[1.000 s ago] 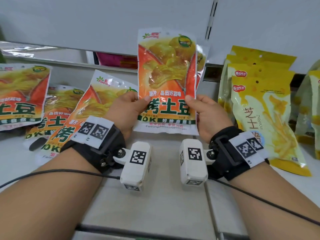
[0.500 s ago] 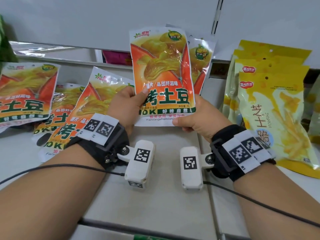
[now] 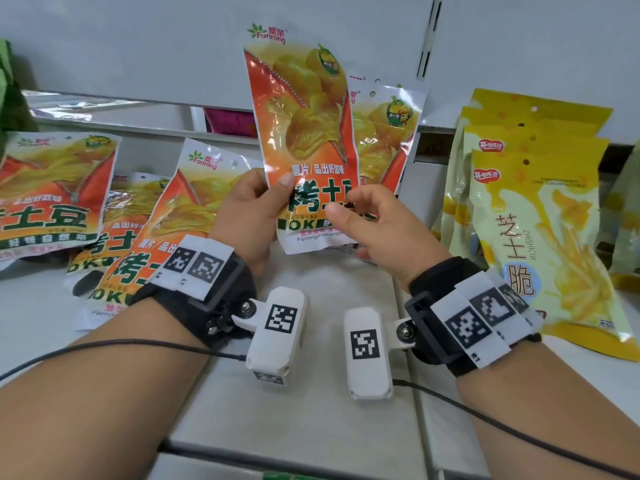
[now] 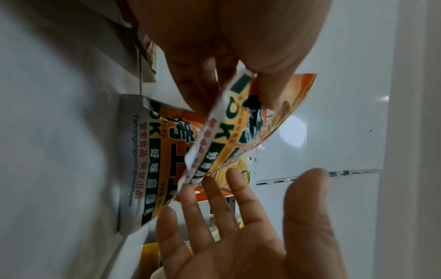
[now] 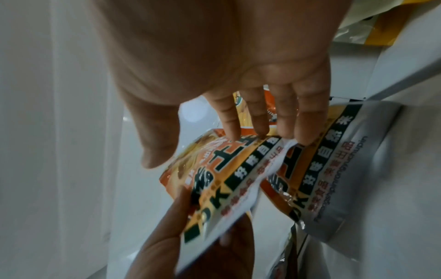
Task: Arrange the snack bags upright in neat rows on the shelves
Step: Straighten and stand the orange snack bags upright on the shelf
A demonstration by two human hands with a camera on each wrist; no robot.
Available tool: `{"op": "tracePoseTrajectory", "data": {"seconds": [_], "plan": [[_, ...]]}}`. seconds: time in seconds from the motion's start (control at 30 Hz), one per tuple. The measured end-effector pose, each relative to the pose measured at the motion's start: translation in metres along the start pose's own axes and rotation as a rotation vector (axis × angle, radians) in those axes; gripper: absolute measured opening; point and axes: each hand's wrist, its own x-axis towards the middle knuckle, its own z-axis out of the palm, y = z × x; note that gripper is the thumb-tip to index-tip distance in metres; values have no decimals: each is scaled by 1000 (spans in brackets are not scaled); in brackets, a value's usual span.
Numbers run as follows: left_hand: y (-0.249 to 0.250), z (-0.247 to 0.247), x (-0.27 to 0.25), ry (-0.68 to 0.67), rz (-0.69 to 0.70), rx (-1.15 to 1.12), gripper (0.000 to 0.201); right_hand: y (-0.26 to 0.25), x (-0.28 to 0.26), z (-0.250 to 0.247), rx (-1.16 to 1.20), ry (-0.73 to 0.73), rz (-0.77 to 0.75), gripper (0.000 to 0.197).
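You are holding an orange potato chip bag [image 3: 304, 133] upright above the white shelf [image 3: 311, 393], with its printed face toward you. Your left hand [image 3: 247, 216] is pinching the bag's lower left part, thumb lying on the front and fingers tucked behind. Your right hand [image 3: 377, 226] is grasping nothing: its fingers are spreading out nearly straight, just in front of the bag's lower right corner. From the left wrist camera, the right fingertips [image 4: 207, 181] are sitting right at the bag's bottom edge; whether they are touching it cannot be told.

Just behind the held bag, a second orange bag [image 3: 388, 133] of the same kind is standing upright against the white back panel [image 3: 173, 46], peeking out on the right side.

To your left, more orange bags are lying tilted and overlapping on the shelf. The nearest leaning bag [image 3: 180, 216] is slanting beside your left wrist, a half-hidden bag [image 3: 121, 216] is lying behind it, and a far-left bag [image 3: 52, 188] is propping up at the picture's edge.

To your right, a row of yellow snack bags [image 3: 540, 230] is standing upright, one behind another, near your right wrist.

Both wrists are wearing black straps carrying white camera blocks with square black-and-white markers, and a thin black cable is trailing from each.
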Motion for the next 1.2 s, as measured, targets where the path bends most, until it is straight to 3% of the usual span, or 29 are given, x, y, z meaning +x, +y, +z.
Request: {"op": "tracePoseTrajectory", "data": {"seconds": [0.13,0.23,0.3,0.43,0.57,0.67,0.73,0.83,0.9,1.1,1.2], "plan": [[1,5,-4,-198,28,-58,27,-6,-5,-2,104,-100,22,87],[-1,3,-3,-257,18,-118,43,-3,-2,-6,216,-86,56,72],[-3,2,-1,-232,5,-106,41,-3,1,-9,304,-49,62,50],[-8,1,3,-82,-13,-35,32,-7,4,-14,372,25,75,43],[-15,-2,7,-44,-150,-21,79,-6,5,-13,453,38,89,49],[-18,-3,8,-70,-178,-137,72,-4,7,-15,535,32,124,60],[-17,-4,9,-74,-145,-164,75,-1,8,-17,518,24,122,56],[-18,-4,9,-147,-109,-129,77,0,8,-16,337,67,60,23],[-20,-4,9,-187,-103,-109,68,2,8,-16,299,97,34,7],[-22,-7,13,-130,-62,-156,26,13,12,-13,273,68,11,6],[-21,-9,14,-145,-50,-110,25,15,13,-14,339,87,32,5]]}}
